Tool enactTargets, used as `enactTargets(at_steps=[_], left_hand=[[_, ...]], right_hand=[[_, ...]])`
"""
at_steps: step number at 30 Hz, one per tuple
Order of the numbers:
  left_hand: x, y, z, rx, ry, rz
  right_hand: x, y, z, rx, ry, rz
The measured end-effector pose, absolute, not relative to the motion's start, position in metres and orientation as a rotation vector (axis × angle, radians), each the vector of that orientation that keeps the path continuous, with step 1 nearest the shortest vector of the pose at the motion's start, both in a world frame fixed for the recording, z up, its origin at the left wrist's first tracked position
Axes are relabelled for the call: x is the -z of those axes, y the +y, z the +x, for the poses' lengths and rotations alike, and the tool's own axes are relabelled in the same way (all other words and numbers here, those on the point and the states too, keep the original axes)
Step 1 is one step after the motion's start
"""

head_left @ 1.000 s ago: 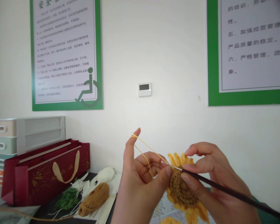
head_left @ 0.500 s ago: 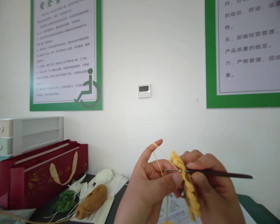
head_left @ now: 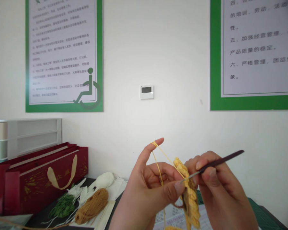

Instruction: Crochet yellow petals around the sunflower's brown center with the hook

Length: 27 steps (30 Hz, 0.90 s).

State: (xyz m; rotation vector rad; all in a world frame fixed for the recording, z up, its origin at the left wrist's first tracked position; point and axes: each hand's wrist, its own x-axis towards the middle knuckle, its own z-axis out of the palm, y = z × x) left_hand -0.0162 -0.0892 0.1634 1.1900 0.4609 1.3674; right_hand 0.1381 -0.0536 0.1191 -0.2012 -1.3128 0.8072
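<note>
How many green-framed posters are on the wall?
2: one poster left of the wall panel, a second poster right of it, above the right hand. Both run past the picture's edges.

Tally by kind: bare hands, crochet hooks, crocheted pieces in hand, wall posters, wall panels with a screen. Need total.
Hands: 2
Crochet hook: 1
Crocheted piece: 1
Posters: 2
Wall panel: 1
Total: 7
</note>
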Motion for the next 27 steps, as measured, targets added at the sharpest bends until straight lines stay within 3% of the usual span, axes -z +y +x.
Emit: enactTargets(at_steps=[15, 27], left_hand=[[-0.159, -0.087, -0.02, -1.274, 0.452, 1.218], [-0.162, -0.089, -0.017, -1.335, 0.538, 1.238]], right_hand=[[-0.123, -0.058, 0.15, -0.758, -1.464, -0.142], [-0.125, -0.072, 0.16, -0.321, -1.619, -0.288]])
